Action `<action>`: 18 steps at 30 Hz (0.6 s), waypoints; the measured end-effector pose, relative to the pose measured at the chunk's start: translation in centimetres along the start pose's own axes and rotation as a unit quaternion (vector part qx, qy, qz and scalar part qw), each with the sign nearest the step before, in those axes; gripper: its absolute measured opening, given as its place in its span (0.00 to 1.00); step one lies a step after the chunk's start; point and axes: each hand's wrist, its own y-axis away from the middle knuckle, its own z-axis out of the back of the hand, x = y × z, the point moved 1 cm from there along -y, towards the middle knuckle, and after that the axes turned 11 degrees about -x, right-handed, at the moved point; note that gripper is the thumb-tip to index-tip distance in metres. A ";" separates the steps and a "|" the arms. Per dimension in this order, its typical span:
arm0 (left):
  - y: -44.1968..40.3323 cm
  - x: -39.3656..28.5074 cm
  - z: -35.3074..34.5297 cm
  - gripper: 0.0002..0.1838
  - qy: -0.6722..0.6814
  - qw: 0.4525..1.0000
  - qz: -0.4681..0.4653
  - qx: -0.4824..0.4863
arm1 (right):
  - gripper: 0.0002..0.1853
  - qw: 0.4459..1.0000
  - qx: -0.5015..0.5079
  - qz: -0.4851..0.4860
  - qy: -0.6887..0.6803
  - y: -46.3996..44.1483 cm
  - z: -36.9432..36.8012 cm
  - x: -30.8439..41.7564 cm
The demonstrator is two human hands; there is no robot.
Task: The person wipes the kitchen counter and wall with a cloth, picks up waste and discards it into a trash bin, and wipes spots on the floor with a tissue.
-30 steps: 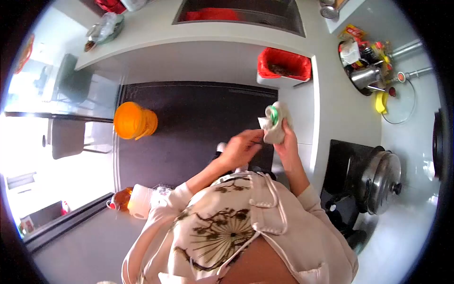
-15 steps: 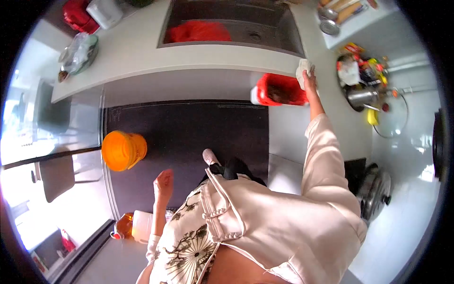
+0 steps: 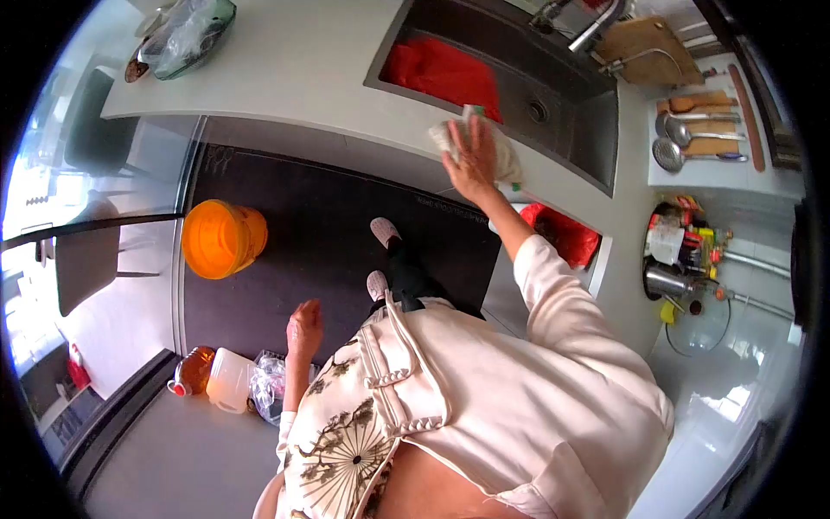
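Note:
My right hand (image 3: 474, 164) lies over a pale cloth (image 3: 506, 160) with green at its corners, gripping it against the counter's front edge beside the sink. Its fingers are partly spread across the fabric. Just beyond, a red plastic bag (image 3: 441, 69) rests in the dark sink (image 3: 553, 143). Below my right forearm, a bin lined with a red bag (image 3: 575, 246) holds dark waste. My left hand (image 3: 304, 330) hangs low at my side, its fingers curled together with nothing visible in them.
An orange bucket (image 3: 223, 238) stands on the dark floor mat (image 3: 294, 251) at left. Bottles (image 3: 232, 381) stand near the sliding door track. A glass bowl with plastic bags (image 3: 194, 39) sits on the counter (image 3: 303, 52). Ladles (image 3: 692, 134) lie at right.
My right hand has moved left along the counter edge with the cloth, away from above the red-lined bin. The view has shifted right, showing the tap and ladles. My left hand stays low.

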 end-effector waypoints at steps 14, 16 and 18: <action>-1.9 -0.7 -0.5 0.09 -0.022 0.989 0.145 -0.030 | 0.23 0.983 0.096 0.148 -0.048 -18.0 -11.1 14.4; -1.4 2.1 -3.0 0.09 -0.008 0.990 0.137 -0.037 | 0.14 0.982 -0.012 0.123 -0.140 -19.8 -14.1 13.5; -3.6 -2.1 -0.9 0.08 -0.077 0.987 0.139 -0.008 | 0.08 0.979 -0.036 0.136 -0.145 -22.3 -14.6 11.4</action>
